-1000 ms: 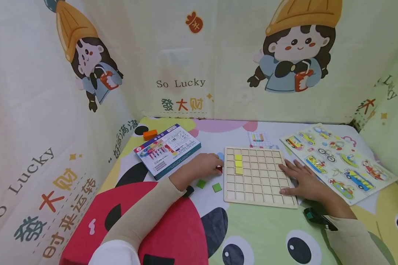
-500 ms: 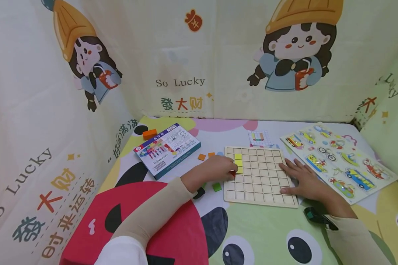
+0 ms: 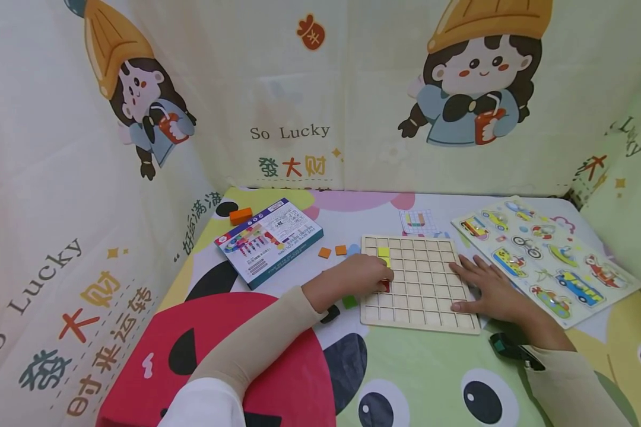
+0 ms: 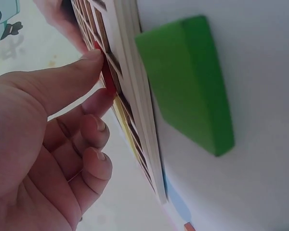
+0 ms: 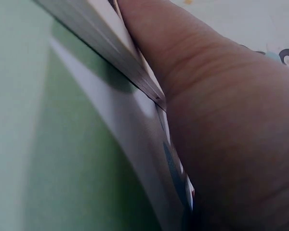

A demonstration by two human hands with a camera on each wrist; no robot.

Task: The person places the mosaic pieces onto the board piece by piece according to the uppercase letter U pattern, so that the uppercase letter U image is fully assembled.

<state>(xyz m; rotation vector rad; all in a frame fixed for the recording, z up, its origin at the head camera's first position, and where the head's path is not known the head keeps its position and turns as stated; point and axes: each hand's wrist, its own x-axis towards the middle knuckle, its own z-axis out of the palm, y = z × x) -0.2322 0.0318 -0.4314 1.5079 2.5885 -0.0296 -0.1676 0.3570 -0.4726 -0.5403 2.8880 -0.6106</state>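
Note:
Thumb and index finger of my left hand (image 3: 358,276) pinch a red square tile (image 4: 107,72) at the wooden grid board (image 3: 422,302). In the head view the tile is at the board's left side, just below the yellow tiles (image 3: 383,252) in one column; the hand partly covers these. The other left fingers are bent and hold nothing, as the left wrist view shows. My right hand (image 3: 488,290) rests with spread fingers on the board's right edge. A green tile (image 4: 183,82) lies on the table beside the board's left edge.
Two orange tiles (image 3: 324,253) lie between the board and a flat boxed set (image 3: 269,240). Orange blocks (image 3: 241,216) sit behind that box. A small pattern card (image 3: 418,221) lies behind the board, and a vehicle picture puzzle (image 3: 545,264) lies at the right.
My left hand has moved right, from beside the board to over its left columns, carrying the red tile. The orange tiles have come into view; one green tile is now hidden. My right hand stays put.

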